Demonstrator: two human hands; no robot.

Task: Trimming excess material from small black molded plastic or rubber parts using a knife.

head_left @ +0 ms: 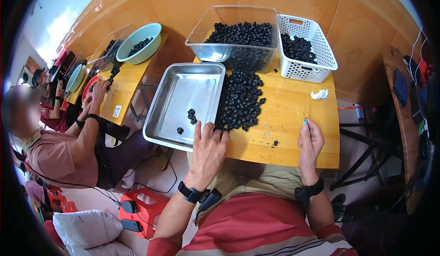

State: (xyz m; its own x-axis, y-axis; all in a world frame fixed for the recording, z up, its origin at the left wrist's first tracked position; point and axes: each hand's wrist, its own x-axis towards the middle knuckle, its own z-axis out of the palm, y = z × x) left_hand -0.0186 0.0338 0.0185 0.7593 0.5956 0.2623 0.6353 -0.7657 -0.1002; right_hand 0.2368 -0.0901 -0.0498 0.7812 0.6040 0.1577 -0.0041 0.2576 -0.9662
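Note:
My left hand [209, 148] reaches over the near right corner of a shallow metal tray [176, 88], palm down with its fingers apart. Its fingertips are beside the near edge of a pile of small round black ring-shaped parts [239, 97]; I see nothing held in it. In the tray lie a few of the same black parts [191, 116]. Over the right side of the table, my right hand [311, 141] pinches a thin pick-like tool [305, 122] with a light-blue section, its slender tip pointing away from me. One black part [276, 143] lies between my hands among dark crumbs.
Behind the pile stand a clear plastic bin [229, 54] and a white perforated basket [306, 70], both holding black parts. Crumpled white tissue [319, 94] lies on the wooden table [293, 104]. A person [68, 150] works at another table to the left. A red stool [146, 210] stands below.

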